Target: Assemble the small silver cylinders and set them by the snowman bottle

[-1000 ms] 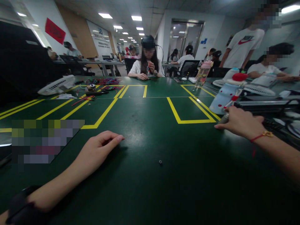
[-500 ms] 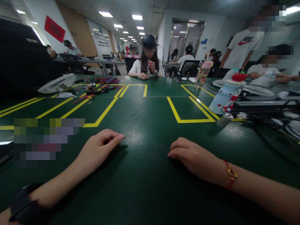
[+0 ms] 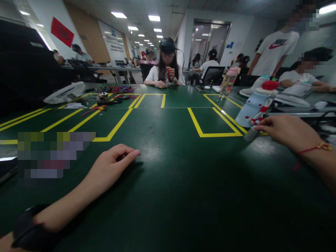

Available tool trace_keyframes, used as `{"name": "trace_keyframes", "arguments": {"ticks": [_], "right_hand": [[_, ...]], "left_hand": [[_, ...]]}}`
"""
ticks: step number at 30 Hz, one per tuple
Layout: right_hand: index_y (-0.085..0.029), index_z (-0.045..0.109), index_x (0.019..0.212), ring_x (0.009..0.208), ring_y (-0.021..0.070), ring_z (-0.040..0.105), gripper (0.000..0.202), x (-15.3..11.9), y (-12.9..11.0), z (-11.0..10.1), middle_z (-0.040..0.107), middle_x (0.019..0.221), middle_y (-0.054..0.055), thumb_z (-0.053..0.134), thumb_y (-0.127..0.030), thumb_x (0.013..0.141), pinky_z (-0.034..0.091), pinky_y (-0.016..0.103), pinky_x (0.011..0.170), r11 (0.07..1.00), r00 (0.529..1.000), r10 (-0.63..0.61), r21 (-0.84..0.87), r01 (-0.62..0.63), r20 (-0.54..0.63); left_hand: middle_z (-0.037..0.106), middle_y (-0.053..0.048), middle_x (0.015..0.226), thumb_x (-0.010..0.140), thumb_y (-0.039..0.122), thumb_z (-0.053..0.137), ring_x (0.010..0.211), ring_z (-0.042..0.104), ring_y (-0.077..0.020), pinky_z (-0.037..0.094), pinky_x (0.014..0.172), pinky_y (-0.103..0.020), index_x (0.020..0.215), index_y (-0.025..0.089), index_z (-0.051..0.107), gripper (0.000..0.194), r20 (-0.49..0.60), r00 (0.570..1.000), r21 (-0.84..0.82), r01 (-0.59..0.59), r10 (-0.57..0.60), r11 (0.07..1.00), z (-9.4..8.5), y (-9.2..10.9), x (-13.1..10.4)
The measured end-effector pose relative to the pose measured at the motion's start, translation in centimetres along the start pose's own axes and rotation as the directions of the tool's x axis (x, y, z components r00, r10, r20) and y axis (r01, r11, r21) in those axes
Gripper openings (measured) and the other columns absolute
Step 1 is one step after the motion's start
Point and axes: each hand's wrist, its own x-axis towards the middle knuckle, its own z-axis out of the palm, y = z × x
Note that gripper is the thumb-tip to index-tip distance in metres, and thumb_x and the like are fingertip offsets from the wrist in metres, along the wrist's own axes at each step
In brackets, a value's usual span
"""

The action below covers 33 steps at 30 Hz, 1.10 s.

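On the right of the green table (image 3: 168,196), my right hand (image 3: 291,134) has its thumb and fingertips closed on the top end of a small silver cylinder (image 3: 251,134). The cylinder is tilted, and the fingers cover its upper end. Just behind it stands a light blue bottle (image 3: 248,110) with a red top. My left hand (image 3: 114,161) rests on the table at left of centre. Its fingers are curled and the thumb lies against the index finger; nothing shows between them.
Yellow tape (image 3: 220,135) marks outlines on the tabletop. Coloured wires (image 3: 123,90) and a white fan (image 3: 64,93) lie at the far left. A pink-lidded clear bottle (image 3: 228,84) stands at the far right. Across the table sits a person (image 3: 166,66) with a headset.
My right hand has moved from the middle of the table to the right and forward, and its fingers have closed on the silver cylinder. My left hand has stayed put.
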Motion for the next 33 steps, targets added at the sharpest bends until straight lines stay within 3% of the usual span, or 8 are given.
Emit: {"name": "trace_keyframes", "arguments": {"ticks": [3,7,13,16,22,24,28,33], "right_hand": [[-0.016,0.07,0.098,0.075,0.0194,0.053,0.043,-0.1,-0.5,0.0,0.066,0.089,0.012,0.045,-0.049,0.087,0.033,0.031,0.066,1.0,0.999,0.009,-0.014,-0.009,-0.047],[-0.016,0.07,0.098,0.076,0.0187,0.052,0.041,0.1,-0.5,0.3,0.066,0.093,0.013,0.046,-0.047,0.087,0.033,0.031,0.067,1.0,1.0,0.015,0.008,-0.015,-0.022],[-0.019,0.069,0.102,0.08,0.0218,0.053,0.055,0.2,-0.3,0.4,0.064,0.097,0.014,0.045,-0.063,0.08,0.033,0.032,0.067,0.995,0.997,0.077,0.069,-0.078,0.014],[-0.019,0.069,0.101,0.08,0.0229,0.053,0.055,0.1,-0.5,0.3,0.064,0.096,0.015,0.041,-0.063,0.082,0.033,0.033,0.066,0.99,0.991,0.136,0.038,-0.137,0.019],[-0.02,0.069,0.107,0.087,0.0218,0.053,0.05,0.4,0.2,0.2,0.064,0.104,0.013,0.044,-0.057,0.084,0.035,0.032,0.072,0.994,0.996,0.063,0.081,-0.068,0.062],[-0.018,0.069,0.108,0.084,0.021,0.054,0.055,0.5,0.6,0.2,0.064,0.101,0.014,0.042,-0.06,0.084,0.036,0.032,0.072,0.991,0.997,0.042,0.126,-0.049,0.063],[-0.024,0.07,0.103,0.08,0.022,0.055,0.056,1.0,1.5,0.9,0.065,0.094,0.01,0.044,-0.068,0.078,0.036,0.031,0.067,0.987,0.99,0.134,0.084,-0.138,0.047],[-0.023,0.071,0.096,0.084,0.0212,0.057,0.046,1.6,1.8,1.8,0.066,0.091,0.007,0.048,-0.059,0.08,0.038,0.03,0.069,0.995,0.998,0.054,0.085,-0.056,0.027]], "left_hand": [[0.07,-0.002,0.089,0.084,0.055,0.053,0.08,0.062,-0.021,0.045,0.069,-0.03,0.085,0.024,0.069,0.035,-0.002,1.0,0.001,0.003,-0.003,1.0,0.0,-0.1,0.1],[0.069,-0.001,0.089,0.085,0.055,0.054,0.08,0.063,-0.0203,0.045,0.069,-0.03,0.085,0.025,0.069,0.033,0.001,1.0,-0.006,0.006,-0.006,1.0,0.1,-0.1,0.1],[0.069,-0.002,0.093,0.085,0.054,0.053,0.085,0.063,-0.0212,0.045,0.074,-0.03,0.086,0.024,0.068,0.034,0.011,1.0,-0.015,0.022,-0.022,1.0,-0.1,0.2,0.0],[0.069,-0.002,0.092,0.085,0.055,0.053,0.085,0.063,-0.0214,0.045,0.074,-0.031,0.085,0.024,0.068,0.034,0.022,0.999,-0.01,0.032,-0.031,0.999,-0.2,0.4,0.0],[0.068,-0.001,0.09,0.085,0.054,0.053,0.083,0.063,-0.0209,0.045,0.073,-0.03,0.084,0.024,0.068,0.034,0.02,1.0,-0.017,0.024,-0.023,1.0,-0.1,0.6,-0.1],[0.068,-0.001,0.09,0.086,0.054,0.053,0.083,0.063,-0.0205,0.044,0.073,-0.03,0.085,0.024,0.067,0.034,0.023,0.999,-0.019,0.023,-0.023,1.0,-0.1,0.3,-0.1],[0.067,0.0,0.09,0.086,0.055,0.053,0.084,0.063,-0.0201,0.044,0.074,-0.03,0.085,0.024,0.067,0.034,0.018,1.0,-0.02,0.011,-0.01,1.0,0.1,-0.3,0.1],[0.067,-0.001,0.09,0.085,0.055,0.053,0.082,0.062,-0.0201,0.044,0.073,-0.03,0.086,0.023,0.067,0.035,0.021,1.0,-0.018,0.0,0.001,1.0,0.1,-0.5,0.1]]}}
